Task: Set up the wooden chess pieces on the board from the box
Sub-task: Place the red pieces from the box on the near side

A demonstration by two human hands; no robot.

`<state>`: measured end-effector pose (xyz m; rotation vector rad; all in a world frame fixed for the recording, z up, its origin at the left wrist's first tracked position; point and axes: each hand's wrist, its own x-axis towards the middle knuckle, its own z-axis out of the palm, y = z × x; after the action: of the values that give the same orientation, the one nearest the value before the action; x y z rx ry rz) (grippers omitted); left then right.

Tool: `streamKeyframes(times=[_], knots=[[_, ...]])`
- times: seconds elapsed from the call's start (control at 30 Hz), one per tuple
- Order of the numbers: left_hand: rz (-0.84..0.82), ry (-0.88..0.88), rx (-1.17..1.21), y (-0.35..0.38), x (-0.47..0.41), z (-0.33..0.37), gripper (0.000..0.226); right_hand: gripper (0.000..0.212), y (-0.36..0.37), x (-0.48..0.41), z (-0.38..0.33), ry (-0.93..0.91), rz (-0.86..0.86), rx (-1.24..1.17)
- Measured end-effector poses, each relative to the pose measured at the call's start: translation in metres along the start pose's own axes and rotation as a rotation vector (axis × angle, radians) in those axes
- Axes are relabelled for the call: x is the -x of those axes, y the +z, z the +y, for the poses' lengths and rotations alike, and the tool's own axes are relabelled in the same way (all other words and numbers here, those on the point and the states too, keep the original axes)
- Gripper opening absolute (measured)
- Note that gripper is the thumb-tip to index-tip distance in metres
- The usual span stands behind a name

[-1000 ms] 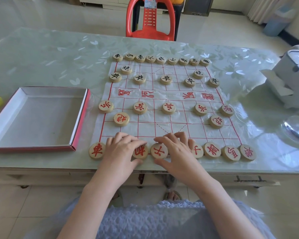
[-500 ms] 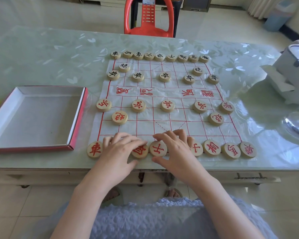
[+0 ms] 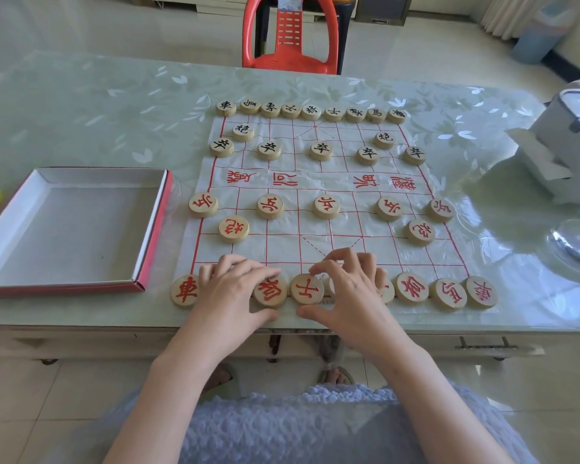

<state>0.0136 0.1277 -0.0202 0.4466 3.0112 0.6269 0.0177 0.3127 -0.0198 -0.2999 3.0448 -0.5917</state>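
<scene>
Left hand (image 3: 230, 291) lies flat on near row of board (image 3: 318, 229), fingers loose, hiding one piece. Right hand (image 3: 352, 289) arched, fingers bent over hidden piece (holding or only touching? cannot tell). Between hands: two round wooden red-sign pieces (image 3: 306, 289), side by side. Black-sign pieces (image 3: 321, 151) far past fingertips. Box (image 3: 153, 229) left of left hand, its far left side cut off.

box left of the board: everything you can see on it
The box is a shallow rectangular cardboard tray, pale grey inside, red outside, lidless. It lies flat and open on the table, its right wall close beside the board sheet. Nothing shows inside. The frame cuts off its near-left corner. Neither left hand nor right hand touches it.
</scene>
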Motion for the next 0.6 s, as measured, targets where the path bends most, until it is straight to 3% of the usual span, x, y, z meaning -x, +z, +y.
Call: streamKeyframes(times=[0.17,0.4,0.6], knots=[[0.054,-0.06,0.027,0.0012,-0.0015,-0.0021,0.057,0.05,-0.0008,-0.001,-0.001,-0.003,-0.067,-0.08],[0.019,-0.042,-0.006,-0.002,-0.0012,0.0,0.074,0.059,-0.0022,-0.0002,-0.0007,0.0,-0.06,-0.068],[-0.007,-0.013,0.049,-0.005,0.0005,-0.0043,0.056,0.052,-0.0007,-0.0008,-0.0011,-0.009,-0.057,-0.049]])
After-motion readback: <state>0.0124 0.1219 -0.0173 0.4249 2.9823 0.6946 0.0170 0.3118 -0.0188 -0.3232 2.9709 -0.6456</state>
